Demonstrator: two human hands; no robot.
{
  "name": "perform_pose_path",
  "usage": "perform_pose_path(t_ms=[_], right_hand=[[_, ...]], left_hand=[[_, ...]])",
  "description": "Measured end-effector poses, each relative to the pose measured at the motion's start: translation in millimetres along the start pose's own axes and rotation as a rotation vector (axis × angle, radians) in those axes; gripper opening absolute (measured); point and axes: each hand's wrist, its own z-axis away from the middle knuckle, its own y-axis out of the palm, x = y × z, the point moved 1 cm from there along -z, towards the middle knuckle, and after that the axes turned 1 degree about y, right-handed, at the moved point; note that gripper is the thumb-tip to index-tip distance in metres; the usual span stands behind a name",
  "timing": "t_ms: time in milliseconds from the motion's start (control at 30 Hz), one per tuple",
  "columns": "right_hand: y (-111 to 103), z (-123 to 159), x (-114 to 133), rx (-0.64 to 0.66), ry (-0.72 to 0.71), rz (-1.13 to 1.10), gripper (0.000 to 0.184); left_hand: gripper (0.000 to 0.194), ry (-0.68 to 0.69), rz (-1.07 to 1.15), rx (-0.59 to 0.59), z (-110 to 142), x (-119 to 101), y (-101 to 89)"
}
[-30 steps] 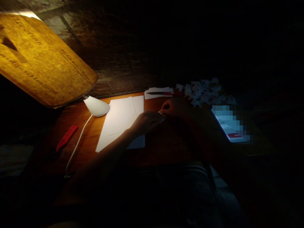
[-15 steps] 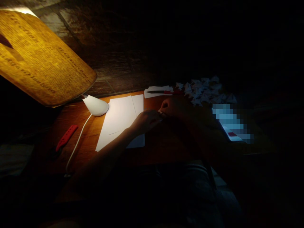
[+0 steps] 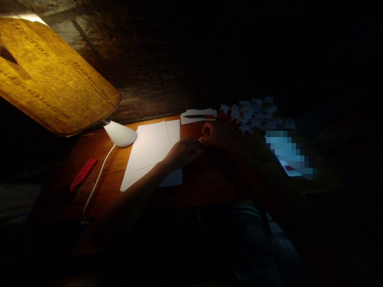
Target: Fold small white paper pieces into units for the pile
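My left hand (image 3: 183, 153) and my right hand (image 3: 218, 133) meet above the wooden desk (image 3: 191, 187), fingertips close together. Both pinch a small piece of white paper (image 3: 201, 142), mostly hidden by my fingers, so its shape cannot be seen. Under my left forearm lie large white paper sheets (image 3: 148, 155). Beyond my right hand, a dark-handled craft knife (image 3: 194, 116) rests on a paper scrap (image 3: 197, 113). A heap of small folded white paper pieces (image 3: 254, 115) sits to the far right of it.
A white desk lamp base (image 3: 119, 134) with a white cable (image 3: 97, 183) stands at the left, beneath a large amber printed shade (image 3: 50, 75). A red perforated strip (image 3: 83, 174) lies near the left edge. A lit phone (image 3: 289, 165) lies right, its screen pixelated. A stone wall rises behind.
My hands have drawn slightly closer together around the small paper, which is now more covered by my fingers. The phone screen shows a different picture, and the view has shifted slightly.
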Motion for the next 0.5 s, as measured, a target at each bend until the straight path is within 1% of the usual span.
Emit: perform_pose_path(t_ms=[100, 300, 433, 500], right_hand=[[2, -4, -5, 0.003, -0.023, -0.034, 0.021], [1, -8, -7, -0.036, -0.048, -0.071, 0.003], [-8, -5, -4, 0.032, -0.069, -0.068, 0.004], [-13, -3, -2, 0.075, -0.091, -0.058, 0.009]], left_hand=[[0.021, 0.015, 0.008, -0.001, 0, 1, 0.6], [0.023, 0.009, -0.009, -0.014, 0, 1, 2.4], [0.023, 0.007, -0.012, -0.008, 0, 0, 1.8], [0.023, 0.003, -0.005, -0.002, 0, 0, 1.5]])
